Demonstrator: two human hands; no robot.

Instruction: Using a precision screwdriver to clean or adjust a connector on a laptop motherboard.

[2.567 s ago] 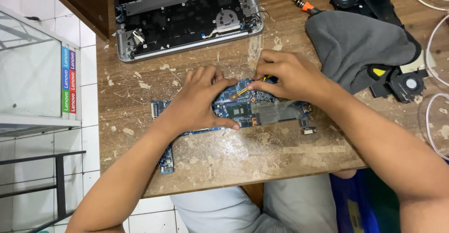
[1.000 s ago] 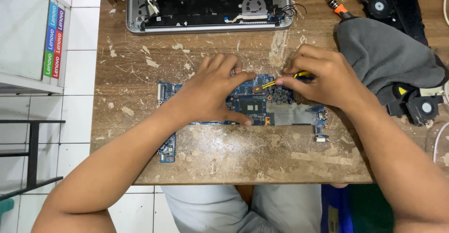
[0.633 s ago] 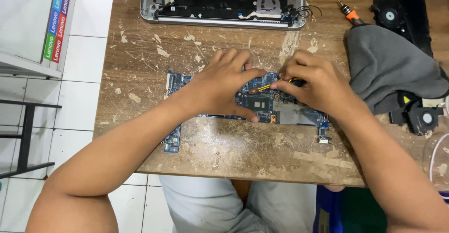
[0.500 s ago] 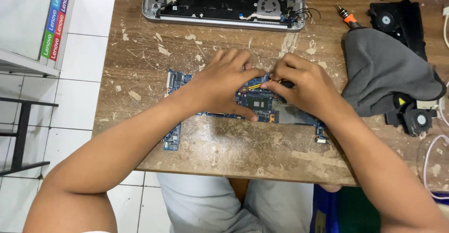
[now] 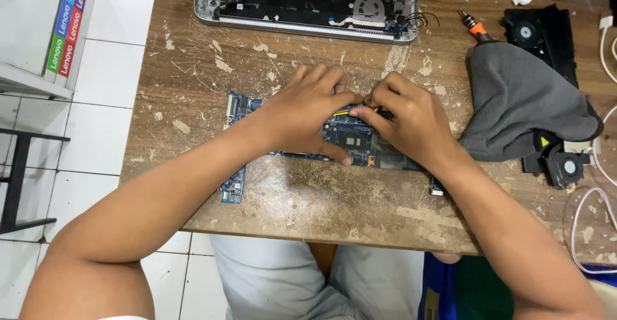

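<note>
A blue laptop circuit board (image 5: 239,106) lies flat on the worn wooden table (image 5: 321,198). My left hand (image 5: 302,111) presses down on the board's middle, thumb near a dark square chip (image 5: 350,141). My right hand (image 5: 405,121) pinches a thin yellow-handled tool (image 5: 357,110) whose tip meets the board where both hands touch. Most of the board's centre is hidden under my hands.
An opened laptop base (image 5: 308,2) with a fan sits at the table's far edge. A grey cloth (image 5: 520,101) covers black parts (image 5: 565,166) at the right, beside an orange-handled screwdriver (image 5: 474,27) and white cables (image 5: 594,191). A white cabinet (image 5: 38,31) stands left over tiled floor.
The view has shifted, so the table sits lower and more to the right. My hands stay on the board, and the right hand has drawn closer to the left.
</note>
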